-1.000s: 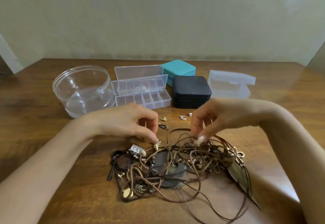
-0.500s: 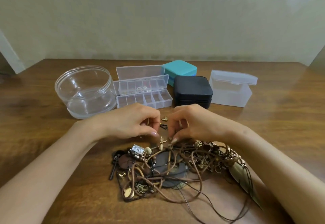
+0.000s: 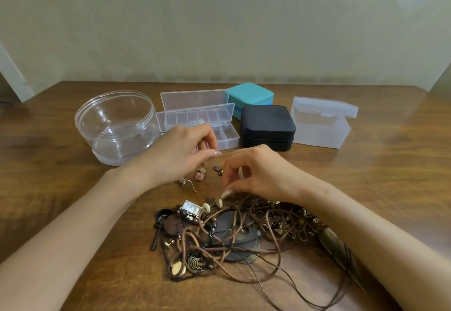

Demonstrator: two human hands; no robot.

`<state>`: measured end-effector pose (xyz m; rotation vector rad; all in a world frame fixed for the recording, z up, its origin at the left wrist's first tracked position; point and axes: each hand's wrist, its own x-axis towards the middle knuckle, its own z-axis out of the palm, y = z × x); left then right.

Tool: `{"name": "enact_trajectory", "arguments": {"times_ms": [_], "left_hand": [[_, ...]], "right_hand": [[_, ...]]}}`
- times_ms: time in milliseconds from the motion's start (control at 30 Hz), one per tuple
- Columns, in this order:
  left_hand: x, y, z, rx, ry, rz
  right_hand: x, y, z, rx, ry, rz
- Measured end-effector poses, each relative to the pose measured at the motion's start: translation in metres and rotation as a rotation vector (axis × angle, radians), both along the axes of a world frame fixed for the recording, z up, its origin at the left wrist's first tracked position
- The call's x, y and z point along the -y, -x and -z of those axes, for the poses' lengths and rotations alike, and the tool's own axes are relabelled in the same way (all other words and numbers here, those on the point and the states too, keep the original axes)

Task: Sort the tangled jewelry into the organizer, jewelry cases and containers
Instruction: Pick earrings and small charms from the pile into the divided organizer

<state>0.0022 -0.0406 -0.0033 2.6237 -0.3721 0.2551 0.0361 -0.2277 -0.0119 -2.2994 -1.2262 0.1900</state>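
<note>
Under the grip, brown wooden table (image 3: 390,188) with glossy sheen; well beyond, plain pale greenish wall (image 3: 219,30), softly and evenly lit.

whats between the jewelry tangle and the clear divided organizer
Head view: both hands, the left hand nearer the organizer, the right hand pinching at the edge of the jewelry tangle, plus loose pieces: a pink charm, a dark charm, a gold hook.

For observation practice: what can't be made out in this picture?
Head view:
- Whether the left hand or right hand pinches anything: too small, fingers cover it.
- Organizer front compartments: left hand covers some.
- Black case, teal case insides: lids shut.
- Tangle cords: cut by bottom edge.
</note>
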Motion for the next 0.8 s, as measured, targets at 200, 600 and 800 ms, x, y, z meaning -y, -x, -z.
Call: {"name": "enact_trajectory", "arguments": {"times_ms": [200, 600, 800], "left_hand": [[0.020, -0.004, 0.020, 0.221, -0.039, -0.096], [0.031, -0.012, 0.031, 0.161, -0.105, -0.100], [0.032, -0.013, 0.031, 0.139, -0.042, -0.100]], "right_hand": [[0.025, -0.023, -0.021, -0.110, -0.286, 0.288], [0.025, -0.035, -0.002, 0.081, 0.024, 0.344], [0.026, -0.031, -0.005, -0.029, -0.025, 0.191]]}}
